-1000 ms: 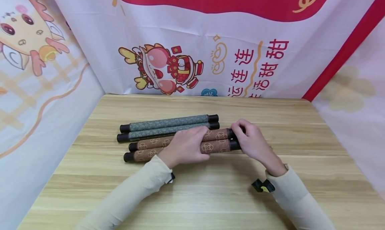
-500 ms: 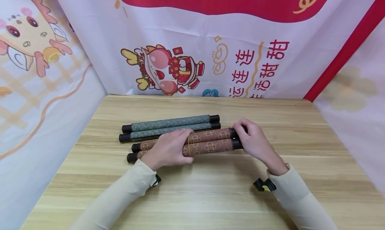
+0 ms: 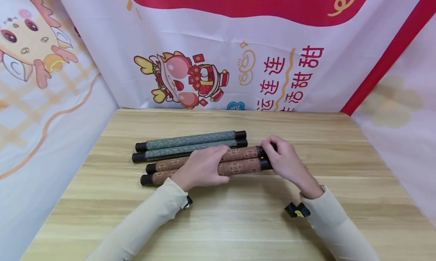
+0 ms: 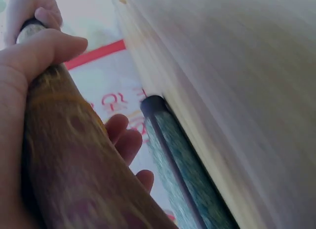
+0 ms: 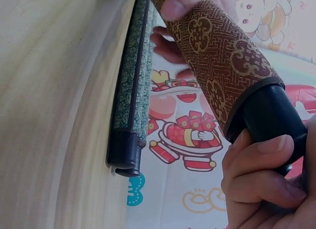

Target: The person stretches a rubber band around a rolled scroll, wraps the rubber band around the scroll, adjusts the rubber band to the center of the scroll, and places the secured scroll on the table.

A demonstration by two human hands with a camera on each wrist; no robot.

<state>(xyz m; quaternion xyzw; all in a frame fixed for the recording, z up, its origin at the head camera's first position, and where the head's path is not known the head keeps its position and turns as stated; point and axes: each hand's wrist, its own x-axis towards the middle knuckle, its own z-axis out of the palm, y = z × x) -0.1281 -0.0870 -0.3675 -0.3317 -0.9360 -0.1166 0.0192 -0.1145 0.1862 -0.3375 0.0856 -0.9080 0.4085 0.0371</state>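
A brown brocade scroll (image 3: 242, 166), two parallel rolls with black end knobs, slants across the table. My left hand (image 3: 201, 168) wraps its middle from above, the thumb on the near side and fingertips (image 4: 129, 142) on the far side. A yellowish cord (image 4: 64, 96) crosses the roll beside this hand in the left wrist view. My right hand (image 3: 284, 158) grips the black knobs (image 5: 269, 115) at the right end, fingers curled round them. That end is raised above the table. Just behind lies a teal patterned scroll (image 3: 190, 140), also two rolls with black knobs.
The wooden table (image 3: 238, 223) extends in front and to both sides. A white and red printed cloth (image 3: 211, 33) hangs behind the back edge, with more printed cloth (image 3: 78, 102) at the left. Each sleeve has a small black device at its cuff.
My left hand slid left along the brown scroll, uncovering the cord, then came partway back to the right. The right hand keeps its grip on the knobs. The teal scroll stays put.
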